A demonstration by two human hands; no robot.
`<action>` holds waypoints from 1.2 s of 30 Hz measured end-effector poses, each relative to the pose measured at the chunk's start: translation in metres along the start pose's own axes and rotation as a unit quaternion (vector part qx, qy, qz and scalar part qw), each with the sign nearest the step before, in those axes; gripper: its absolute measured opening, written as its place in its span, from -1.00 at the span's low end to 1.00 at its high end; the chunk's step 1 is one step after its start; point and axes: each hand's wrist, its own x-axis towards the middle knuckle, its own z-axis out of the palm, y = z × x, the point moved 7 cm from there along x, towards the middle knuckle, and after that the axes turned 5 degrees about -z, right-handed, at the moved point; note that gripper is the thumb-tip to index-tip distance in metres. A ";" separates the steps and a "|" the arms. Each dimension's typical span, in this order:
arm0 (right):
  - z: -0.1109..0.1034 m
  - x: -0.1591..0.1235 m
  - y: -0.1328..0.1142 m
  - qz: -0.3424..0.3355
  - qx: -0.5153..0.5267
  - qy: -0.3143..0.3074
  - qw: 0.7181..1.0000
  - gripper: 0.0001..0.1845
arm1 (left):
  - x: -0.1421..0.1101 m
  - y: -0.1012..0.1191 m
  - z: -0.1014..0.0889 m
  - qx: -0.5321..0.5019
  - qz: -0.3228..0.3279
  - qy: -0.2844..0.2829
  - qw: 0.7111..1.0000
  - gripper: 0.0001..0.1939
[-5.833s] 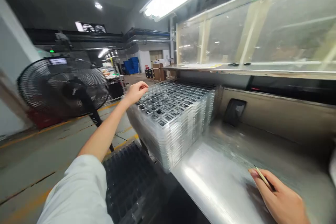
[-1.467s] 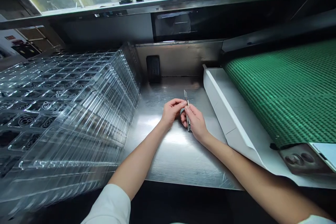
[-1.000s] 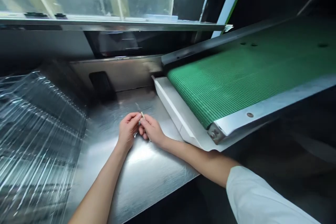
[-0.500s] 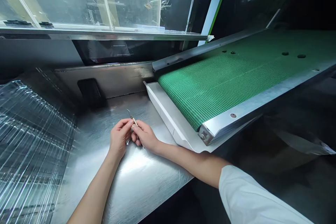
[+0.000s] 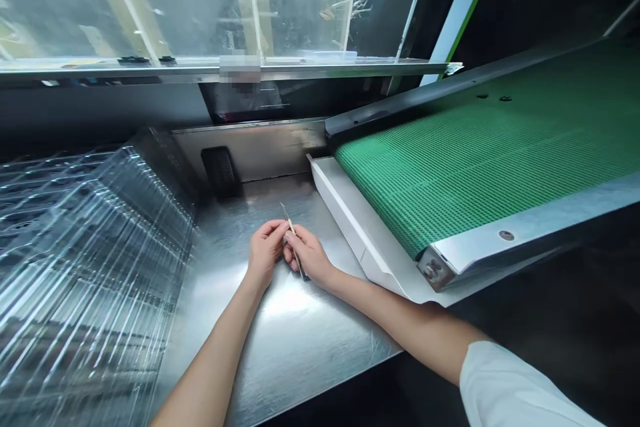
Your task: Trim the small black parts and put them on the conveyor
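Slim knife-like tool (image 5: 291, 224) stands tilted in the grip of the right hand (image 5: 311, 255), its thin tip poking out beyond the fingers and its middle hidden by them. Left of that hand and meeting it, the left hand (image 5: 264, 252) has its fingertips bent in at the tool; I cannot tell whether they grip it or only touch it. Both are above a steel worktop (image 5: 285, 353). Well left of the left hand, the stacked clear trays (image 5: 110, 267) are blurred and cut off, too smeared to count. Beyond the 2 hands, a black object (image 5: 220, 170) is too dark to identify. Right of the right hand, a green belt (image 5: 450, 167) runs out of view.
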 end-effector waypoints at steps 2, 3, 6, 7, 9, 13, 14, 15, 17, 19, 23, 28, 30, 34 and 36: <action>0.000 0.000 -0.002 -0.005 -0.002 0.000 1.000 -0.48 | 0.003 -0.003 -0.003 -0.003 0.005 0.002 1.000 -0.46; 0.000 0.000 -0.002 -0.006 -0.003 0.001 1.000 -0.49 | 0.004 -0.003 -0.004 -0.002 0.009 0.004 1.000 -0.47; 0.000 0.000 -0.003 -0.004 -0.007 0.002 1.000 -0.50 | 0.006 -0.005 -0.007 0.005 0.016 0.004 1.000 -0.47; 0.000 0.000 -0.003 -0.002 -0.007 0.001 1.000 -0.50 | 0.006 -0.006 -0.007 0.006 0.017 0.003 1.000 -0.47; 0.001 0.001 -0.002 0.001 -0.008 -0.001 1.000 -0.50 | 0.006 -0.005 -0.006 0.007 0.020 0.002 1.000 -0.46; 0.000 0.001 -0.001 0.001 -0.013 0.006 1.000 -0.50 | 0.006 -0.005 -0.005 -0.006 0.019 -0.002 1.000 -0.45; 0.000 0.001 -0.001 0.001 -0.015 0.006 1.000 -0.50 | 0.006 -0.005 -0.005 -0.009 0.017 -0.002 1.000 -0.45; 0.000 0.001 -0.001 0.001 -0.017 0.005 1.000 -0.49 | 0.006 -0.004 -0.005 -0.011 0.016 0.000 1.000 -0.45; 0.000 0.000 -0.002 0.003 -0.017 0.002 1.000 -0.49 | 0.007 -0.003 -0.007 -0.014 0.016 0.010 1.000 -0.44; 0.001 0.000 -0.003 0.005 -0.013 0.001 1.000 -0.49 | 0.006 -0.002 -0.006 -0.020 0.015 0.013 1.000 -0.44; 0.001 0.000 -0.004 0.013 -0.010 0.006 1.000 -0.48 | 0.005 0.000 -0.003 -0.030 0.009 -0.002 0.999 -0.45; 0.001 -0.001 -0.005 0.010 -0.026 0.009 1.000 -0.48 | 0.006 -0.001 -0.003 -0.031 0.010 -0.003 0.999 -0.47; 0.000 -0.002 -0.006 0.010 -0.030 0.011 0.999 -0.49 | 0.005 -0.001 -0.001 -0.035 0.011 -0.017 0.999 -0.47; -0.001 -0.003 -0.005 0.020 -0.036 0.019 0.999 -0.46 | 0.004 0.001 0.002 -0.040 0.015 -0.033 0.999 -0.45; -0.001 -0.003 -0.005 0.024 -0.037 0.023 0.999 -0.45 | 0.003 0.002 0.002 -0.039 0.012 -0.032 0.999 -0.42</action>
